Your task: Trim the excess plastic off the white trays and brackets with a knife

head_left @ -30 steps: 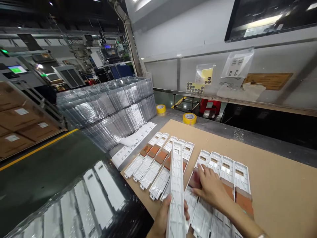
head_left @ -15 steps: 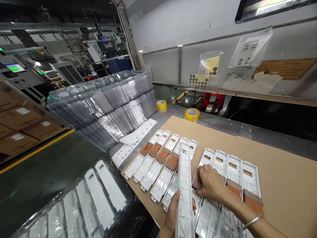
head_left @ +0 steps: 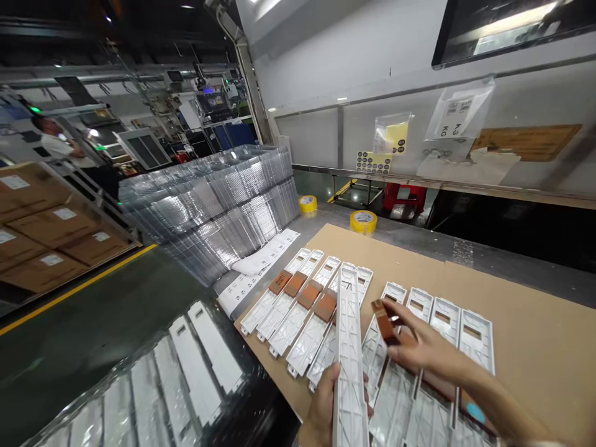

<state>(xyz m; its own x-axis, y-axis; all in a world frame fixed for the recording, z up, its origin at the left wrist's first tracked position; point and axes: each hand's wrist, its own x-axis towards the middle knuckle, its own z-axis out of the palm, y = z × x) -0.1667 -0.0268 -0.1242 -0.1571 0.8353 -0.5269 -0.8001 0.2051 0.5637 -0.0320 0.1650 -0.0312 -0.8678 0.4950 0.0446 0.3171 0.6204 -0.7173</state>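
Observation:
My left hand (head_left: 322, 400) is closed around the lower part of a long white ribbed plastic panel (head_left: 350, 354), tilted upright with its ribbed side facing me. Between the thumb and fingers of my right hand (head_left: 421, 344) is a small reddish-brown block (head_left: 384, 321), raised above the white panels on the right. Beneath and beside that hand lie several such panels (head_left: 477, 347), partly covered by my arm. Another row of white panels (head_left: 291, 347) lies to the left, with brown blocks (head_left: 308, 294) resting across them.
Brown cardboard (head_left: 526, 323) covers the tabletop under the panels. Rolls of yellow tape (head_left: 363, 221) and a label strip (head_left: 265, 256) lie near stacked clear plastic trays (head_left: 223, 205). More white panels (head_left: 186, 354) sit at lower left. A person (head_left: 60, 143) stands in the background.
My right hand has lifted the brown block off a white panel and turned it on end. My left hand keeps its hold on the panel. The view has shifted slightly, bringing a person in at left.

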